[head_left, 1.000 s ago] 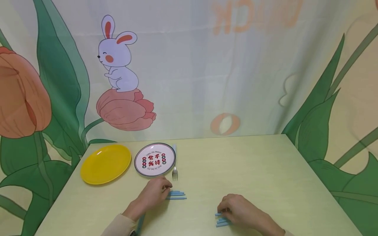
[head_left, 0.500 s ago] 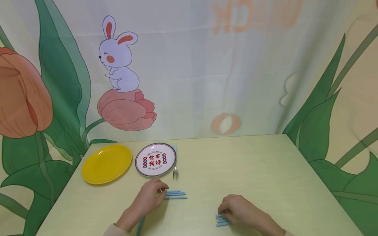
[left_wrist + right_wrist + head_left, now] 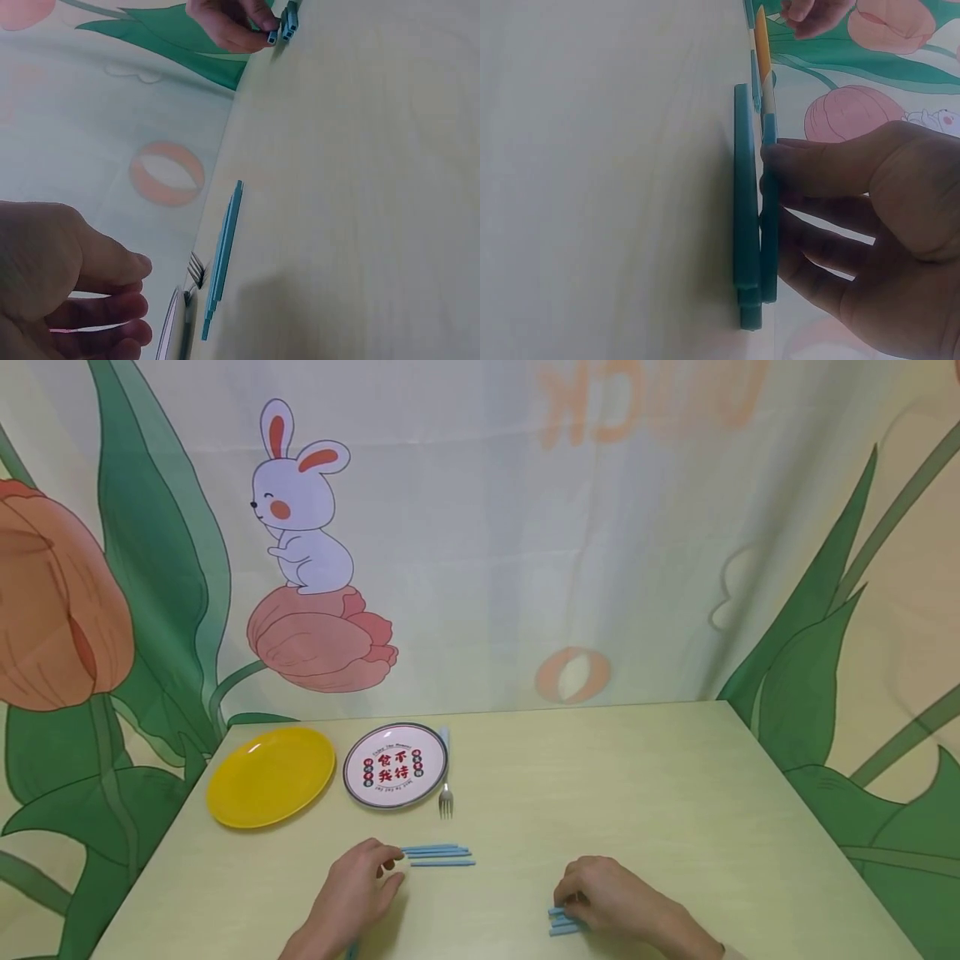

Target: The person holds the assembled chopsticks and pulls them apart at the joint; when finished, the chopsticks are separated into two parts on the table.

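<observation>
The table (image 3: 637, 802) is backed by a curtain (image 3: 480, 568) (plates (image 3: 270, 777) nearby). One stick (image 3: 769, 259) is pinched by the right hand (image 3: 611, 893), the left hand (image 3: 348, 893) unclenched.

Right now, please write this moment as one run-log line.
left hand: empty, near thin blue sticks; right hand: pinching another thin blue stick; round yellow plate, round white printed plate, metal fork: on pale yellow table

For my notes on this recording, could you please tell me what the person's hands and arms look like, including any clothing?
The left hand and right hand are bare, with no gloves or rings showing. A sliver of pale beige sleeve shows on the right forearm at the head view's bottom edge; no sleeve shows on the left forearm.
</observation>
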`<state>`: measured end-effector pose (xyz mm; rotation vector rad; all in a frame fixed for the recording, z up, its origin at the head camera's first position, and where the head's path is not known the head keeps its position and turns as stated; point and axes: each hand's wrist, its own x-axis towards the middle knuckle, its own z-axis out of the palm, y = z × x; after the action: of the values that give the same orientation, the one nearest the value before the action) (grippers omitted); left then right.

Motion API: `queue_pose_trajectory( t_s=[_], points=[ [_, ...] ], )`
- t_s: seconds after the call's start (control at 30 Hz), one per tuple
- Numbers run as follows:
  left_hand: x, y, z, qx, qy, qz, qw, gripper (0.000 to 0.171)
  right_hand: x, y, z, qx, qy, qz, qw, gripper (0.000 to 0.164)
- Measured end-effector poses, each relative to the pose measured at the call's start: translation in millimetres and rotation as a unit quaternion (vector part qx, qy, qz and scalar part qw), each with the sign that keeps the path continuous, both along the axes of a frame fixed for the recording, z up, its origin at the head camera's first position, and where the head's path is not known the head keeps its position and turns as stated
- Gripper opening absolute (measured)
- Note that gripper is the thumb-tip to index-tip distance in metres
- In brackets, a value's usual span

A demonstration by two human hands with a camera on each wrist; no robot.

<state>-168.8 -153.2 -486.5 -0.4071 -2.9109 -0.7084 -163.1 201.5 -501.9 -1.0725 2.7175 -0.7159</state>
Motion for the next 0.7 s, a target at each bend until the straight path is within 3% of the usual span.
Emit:
queue_pose_trajectory(
  t_s=[0.5, 0.7],
  points=[
    [15.8, -21.7, -5.7, -0.026, -0.078, 0.066, 0.9944, 0.018, -2.1, 2.4, -2.0, 0.004, 0.017, 0.006, 1.0, 0.011],
    [16.6, -25.9, -9.3, -0.041, -0.143, 0.09, 0.9847, 0.023, -2.1, 3.5, -1.5, 0.001, 0.016, 0.009, 1.0, 0.01]
  ],
)
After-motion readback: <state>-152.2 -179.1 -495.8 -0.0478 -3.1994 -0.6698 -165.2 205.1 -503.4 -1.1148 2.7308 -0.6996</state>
